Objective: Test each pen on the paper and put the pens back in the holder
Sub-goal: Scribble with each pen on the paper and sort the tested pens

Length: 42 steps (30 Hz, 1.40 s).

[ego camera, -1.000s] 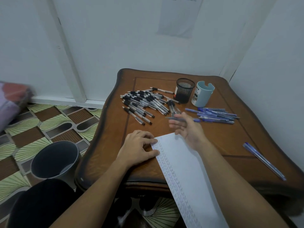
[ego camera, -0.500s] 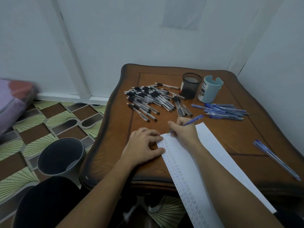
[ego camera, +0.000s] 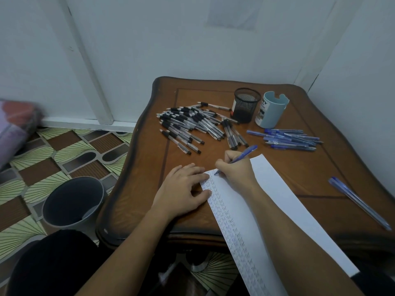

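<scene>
While our right hand (ego camera: 235,175) grips a blue pen (ego camera: 245,153), tip on the paper strip (ego camera: 275,189) mid-frame, our left hand (ego camera: 181,194) presses flat on its edge; the strip's lower end is cut off.

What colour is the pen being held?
Blue; the pen shows best in the head view.

Varnished brown wood for the bench (ego camera: 147,167), faintly glossy; smooth matt white paper (ego camera: 269,189); black metal-looking mesh on the mesh holder (ego camera: 245,107); smooth pale blue plastic on the round holder (ego camera: 272,114); clear plastic barrels with black grips on the black-grip pens (ego camera: 192,124); translucent blue plastic on the blue pens (ego camera: 290,138) and the held pen (ego camera: 248,152); matt grey plastic on the bin (ego camera: 64,199).
</scene>
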Each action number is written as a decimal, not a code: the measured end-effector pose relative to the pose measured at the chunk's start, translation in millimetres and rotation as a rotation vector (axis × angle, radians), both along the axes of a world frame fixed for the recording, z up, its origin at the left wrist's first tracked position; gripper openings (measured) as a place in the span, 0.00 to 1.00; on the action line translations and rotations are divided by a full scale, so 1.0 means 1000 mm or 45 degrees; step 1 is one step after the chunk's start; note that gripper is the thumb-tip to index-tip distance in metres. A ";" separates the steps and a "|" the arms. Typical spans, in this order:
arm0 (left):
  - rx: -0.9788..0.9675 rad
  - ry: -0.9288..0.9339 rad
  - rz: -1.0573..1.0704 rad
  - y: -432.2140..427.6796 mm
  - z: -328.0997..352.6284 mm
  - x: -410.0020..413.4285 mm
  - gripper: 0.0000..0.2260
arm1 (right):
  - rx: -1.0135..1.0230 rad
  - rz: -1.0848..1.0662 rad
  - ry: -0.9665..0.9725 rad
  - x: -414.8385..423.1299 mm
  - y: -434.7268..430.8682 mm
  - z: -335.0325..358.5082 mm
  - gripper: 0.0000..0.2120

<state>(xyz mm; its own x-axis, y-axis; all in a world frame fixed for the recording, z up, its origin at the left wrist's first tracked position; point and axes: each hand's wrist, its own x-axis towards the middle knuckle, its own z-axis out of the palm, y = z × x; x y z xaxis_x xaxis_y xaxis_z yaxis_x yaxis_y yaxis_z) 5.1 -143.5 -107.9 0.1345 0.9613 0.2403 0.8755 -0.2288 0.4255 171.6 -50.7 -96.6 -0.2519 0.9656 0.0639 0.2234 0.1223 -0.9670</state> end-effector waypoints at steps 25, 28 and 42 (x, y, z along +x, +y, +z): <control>-0.023 -0.012 0.003 -0.001 0.002 0.000 0.23 | 0.025 -0.033 -0.002 0.001 0.000 -0.001 0.17; -0.023 -0.017 0.005 0.000 0.001 0.000 0.23 | 0.023 -0.024 -0.020 0.000 -0.002 -0.001 0.17; -0.030 -0.007 0.001 -0.001 0.003 0.000 0.23 | 0.049 -0.052 -0.042 0.000 -0.003 0.003 0.19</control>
